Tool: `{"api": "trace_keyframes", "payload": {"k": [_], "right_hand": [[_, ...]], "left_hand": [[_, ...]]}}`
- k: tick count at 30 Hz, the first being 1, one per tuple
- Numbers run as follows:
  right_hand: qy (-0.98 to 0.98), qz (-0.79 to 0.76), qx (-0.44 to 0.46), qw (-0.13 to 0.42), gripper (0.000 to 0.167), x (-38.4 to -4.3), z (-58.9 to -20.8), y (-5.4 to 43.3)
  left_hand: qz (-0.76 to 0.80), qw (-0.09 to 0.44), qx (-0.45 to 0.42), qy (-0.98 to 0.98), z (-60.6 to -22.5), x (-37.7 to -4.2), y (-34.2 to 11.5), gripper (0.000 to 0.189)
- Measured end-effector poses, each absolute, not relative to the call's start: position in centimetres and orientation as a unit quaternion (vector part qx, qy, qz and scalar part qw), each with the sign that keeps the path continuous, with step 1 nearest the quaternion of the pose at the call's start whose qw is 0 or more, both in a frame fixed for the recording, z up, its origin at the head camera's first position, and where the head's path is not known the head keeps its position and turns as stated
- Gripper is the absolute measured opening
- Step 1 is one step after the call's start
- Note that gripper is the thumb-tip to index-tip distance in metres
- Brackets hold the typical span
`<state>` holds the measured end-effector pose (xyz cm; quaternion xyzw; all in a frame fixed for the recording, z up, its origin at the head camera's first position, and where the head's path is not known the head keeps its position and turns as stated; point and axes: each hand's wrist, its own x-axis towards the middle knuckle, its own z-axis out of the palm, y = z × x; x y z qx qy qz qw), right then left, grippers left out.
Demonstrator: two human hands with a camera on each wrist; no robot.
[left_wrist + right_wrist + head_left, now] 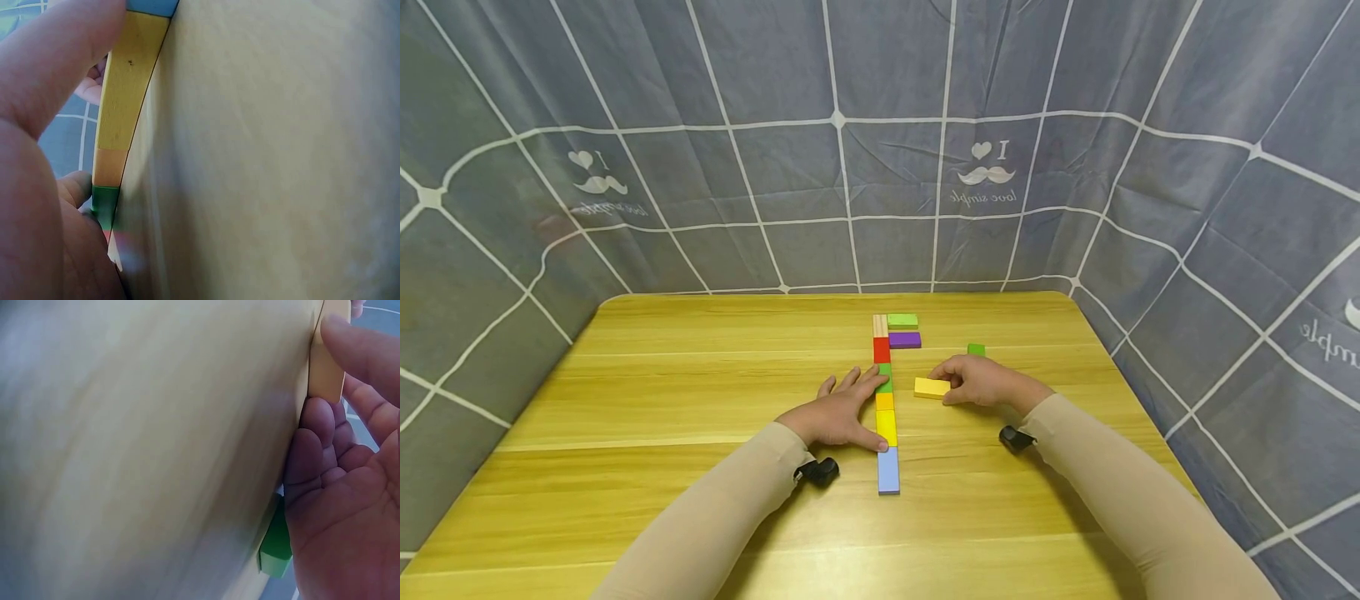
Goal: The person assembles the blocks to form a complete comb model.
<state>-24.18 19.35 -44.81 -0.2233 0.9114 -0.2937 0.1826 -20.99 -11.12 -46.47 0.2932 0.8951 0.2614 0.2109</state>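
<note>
A straight row of flat blocks runs down the table in the head view: plain wood (880,325), red (882,351), green (887,383), orange (885,402), yellow (887,425) and light blue (888,471). My left hand (833,417) is spread along the row's left side, a fingertip at the green block and the thumb near the joint between yellow and blue. To the right of the row, my right hand (988,383) pinches a separate yellow block (929,387) between thumb and fingers. That block's end shows in the right wrist view, close to the tabletop.
A light green block (902,321) and a purple block (905,340) extend rightward from the row's far end. Beyond the right hand lies a partly hidden green block (976,350). Grey grid-patterned curtains (887,167) stand behind the wooden table (662,375).
</note>
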Motion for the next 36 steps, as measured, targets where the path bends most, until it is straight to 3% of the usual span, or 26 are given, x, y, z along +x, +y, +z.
{"api": "trace_keyframes", "payload": {"k": [36], "right_hand": [[0.918, -0.283, -0.214, 0.179, 0.04, -23.96, -44.82, 19.48]], "left_hand": [[0.266, 0.211, 0.29, 0.895, -46.51, -20.99, -11.13, 0.114]]}}
